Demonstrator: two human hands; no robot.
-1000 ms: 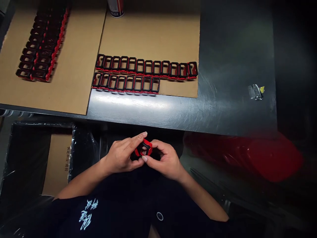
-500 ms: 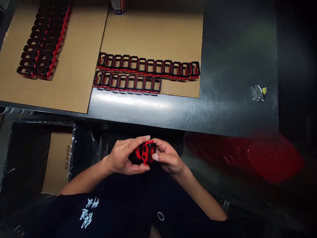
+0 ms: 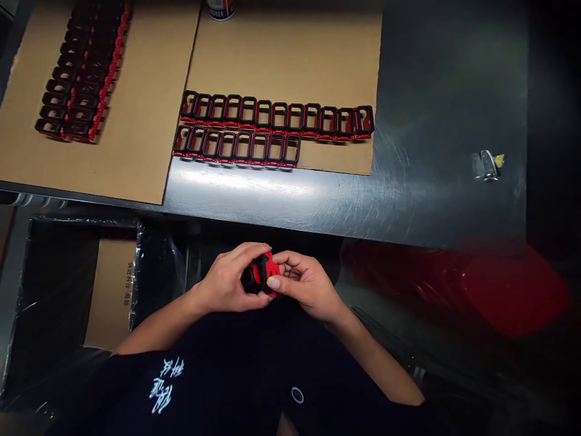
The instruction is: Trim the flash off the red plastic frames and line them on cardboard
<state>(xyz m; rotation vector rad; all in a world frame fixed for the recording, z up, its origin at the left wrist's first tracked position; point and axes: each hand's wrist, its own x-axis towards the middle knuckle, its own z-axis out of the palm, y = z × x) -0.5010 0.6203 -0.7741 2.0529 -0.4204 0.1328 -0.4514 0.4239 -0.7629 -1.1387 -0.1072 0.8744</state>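
Below the table edge, my left hand [image 3: 227, 281] and my right hand [image 3: 304, 284] are closed together on one small red and black plastic frame part [image 3: 263, 274]. Fingers of both hands wrap it, so most of it is hidden. On the cardboard sheet [image 3: 318, 60] ahead lie two rows of the same frame parts [image 3: 272, 115], side by side, the nearer row [image 3: 236, 145] shorter. A further block of these parts [image 3: 77, 79] is stacked in columns on the left cardboard sheet [image 3: 136, 121].
The table [image 3: 431, 121] is dark scratched metal. A small clear bit with a yellow tag [image 3: 486, 165] lies at its right. A spray can's base [image 3: 221, 8] stands at the far edge. A black plastic-lined box [image 3: 54, 284] sits lower left, a red container [image 3: 499, 290] lower right.
The part has been turned between my fingers and now sits deeper in both hands, with less red showing. My hands stayed at the same spot below the table edge.
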